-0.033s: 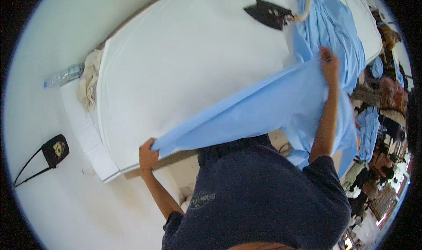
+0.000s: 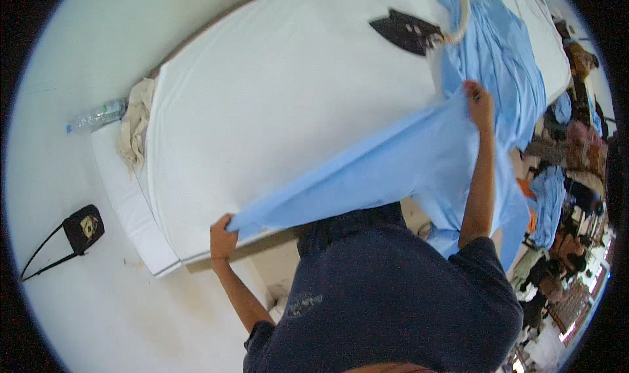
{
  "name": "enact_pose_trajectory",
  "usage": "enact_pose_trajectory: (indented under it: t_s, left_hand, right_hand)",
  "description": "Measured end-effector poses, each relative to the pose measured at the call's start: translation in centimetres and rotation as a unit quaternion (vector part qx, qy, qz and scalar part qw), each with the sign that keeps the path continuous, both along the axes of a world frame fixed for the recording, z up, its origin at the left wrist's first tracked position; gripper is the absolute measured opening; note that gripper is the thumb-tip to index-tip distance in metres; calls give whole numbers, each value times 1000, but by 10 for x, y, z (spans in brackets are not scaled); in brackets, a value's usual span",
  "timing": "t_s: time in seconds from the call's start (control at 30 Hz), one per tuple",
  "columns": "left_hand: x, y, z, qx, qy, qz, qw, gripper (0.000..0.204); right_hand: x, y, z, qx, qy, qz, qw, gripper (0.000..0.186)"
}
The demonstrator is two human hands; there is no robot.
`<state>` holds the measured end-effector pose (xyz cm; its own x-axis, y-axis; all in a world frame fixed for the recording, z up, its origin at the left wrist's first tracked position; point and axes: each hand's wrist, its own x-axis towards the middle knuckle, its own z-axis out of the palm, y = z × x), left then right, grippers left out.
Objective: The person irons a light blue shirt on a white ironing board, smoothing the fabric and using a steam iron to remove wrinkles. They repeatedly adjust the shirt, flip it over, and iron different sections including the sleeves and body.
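Note:
A light blue cloth [image 2: 393, 160] stretches diagonally across the near side of a padded white ironing table [image 2: 282, 78]. My left hand [image 2: 224, 235] grips its narrow end at the table's front edge. My right hand [image 2: 478, 101], higher up at the right, pinches the cloth near a rumpled pile of the same blue fabric [image 2: 504, 52]. A black iron [image 2: 403, 32] with a pale hose rests on the white surface, just left of that pile. Part of the held cloth hangs down beside my right forearm.
A plastic bottle [image 2: 95, 117] lies by a crumpled cream cloth [image 2: 137, 120] at the table's left end, next to a folded white piece [image 2: 134, 202]. A black bag with a strap [image 2: 84, 229] is farther left. Cluttered garments and what seem to be people [image 2: 570, 248] crowd the right background.
My right hand has shifted a little to the left with the cloth still in it. The view has shifted slightly; my left hand keeps its grip.

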<state>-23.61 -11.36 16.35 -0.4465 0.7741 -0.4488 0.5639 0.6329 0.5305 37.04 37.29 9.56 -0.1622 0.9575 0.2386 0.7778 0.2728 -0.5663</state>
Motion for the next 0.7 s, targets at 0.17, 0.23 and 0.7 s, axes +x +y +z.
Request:
enact_pose_trajectory:
  t_s: [0.17,0.23,0.7]
  left_hand:
    - [-45,-40,-83,77,-35,114,990,22]
    - [-51,-51,-106,81,-49,175,980,16]
    - [-26,-39,-117,173,80,293,937,36]
  right_hand:
    - [-90,9,-55,-135,-1,59,989,14]
    - [-85,10,-69,-165,-24,77,983,14]
    - [-97,4,-45,-260,-107,61,958,29]
